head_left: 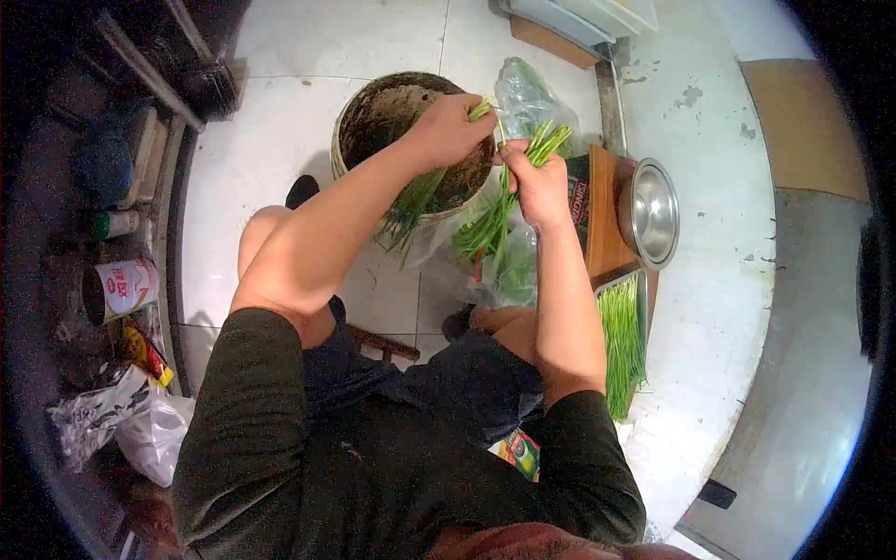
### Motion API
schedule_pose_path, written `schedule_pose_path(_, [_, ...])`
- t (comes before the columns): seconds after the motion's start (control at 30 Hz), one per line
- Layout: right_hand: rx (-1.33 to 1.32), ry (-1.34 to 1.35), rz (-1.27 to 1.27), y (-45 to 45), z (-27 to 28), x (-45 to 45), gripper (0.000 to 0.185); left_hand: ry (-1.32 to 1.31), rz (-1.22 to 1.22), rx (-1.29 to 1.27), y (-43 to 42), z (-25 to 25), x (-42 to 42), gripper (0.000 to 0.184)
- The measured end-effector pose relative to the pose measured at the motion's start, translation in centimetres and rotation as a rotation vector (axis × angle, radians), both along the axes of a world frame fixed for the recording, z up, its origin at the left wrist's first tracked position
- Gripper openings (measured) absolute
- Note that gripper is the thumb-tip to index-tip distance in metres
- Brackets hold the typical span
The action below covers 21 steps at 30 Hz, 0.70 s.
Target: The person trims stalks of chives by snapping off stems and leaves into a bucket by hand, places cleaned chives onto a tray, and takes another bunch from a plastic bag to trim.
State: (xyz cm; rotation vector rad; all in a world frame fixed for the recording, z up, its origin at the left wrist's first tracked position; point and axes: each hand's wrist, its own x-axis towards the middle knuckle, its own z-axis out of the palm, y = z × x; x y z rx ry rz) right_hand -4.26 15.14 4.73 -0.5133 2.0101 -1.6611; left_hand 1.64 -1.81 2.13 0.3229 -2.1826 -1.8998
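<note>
Over the right rim of a dirty bucket (373,89), my left hand (451,131) is closed on a bunch of green stalks (411,210), whose leafy ends hang down inside and past the near rim. Just to its right, my right hand (539,182) grips a second bunch of green stalks (551,140), pale ends up and leaves hanging below. A thin stalk stands between the two hands. Beneath the right hand lies a clear plastic bag (513,271) with more greens. A tray of long green stalks (621,341) sits at the right.
A metal bowl (653,215) rests by a wooden board (607,219) on the right. Another plastic bag (537,93) lies behind the hands. At the left are a can (126,287) and a white bag (159,434). A wooden stool edge (383,343) shows between the legs.
</note>
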Motion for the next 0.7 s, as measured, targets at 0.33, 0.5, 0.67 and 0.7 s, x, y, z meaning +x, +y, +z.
schedule_pose_path(0.33, [-0.121,-0.218,-0.03,0.6,-1.2,-1.3,0.02,-0.125,0.204,-0.029,-0.6,0.1,0.0,0.044])
schedule_pose_path(0.5, [-0.12,-0.226,-0.019,0.2,-1.4,-1.2,0.021,-0.098,0.055,0.128,0.4,-1.0,-0.6,0.04])
schedule_pose_path(0.67, [-0.14,-0.321,0.101,-0.1,-1.2,-0.7,0.02,-0.018,0.007,0.275,0.9,-1.3,-0.8,0.035])
schedule_pose_path(0.7, [-0.16,-0.364,0.115,0.1,-1.4,-1.0,0.021,-0.028,-0.006,0.283,0.9,-1.2,-0.7,0.034])
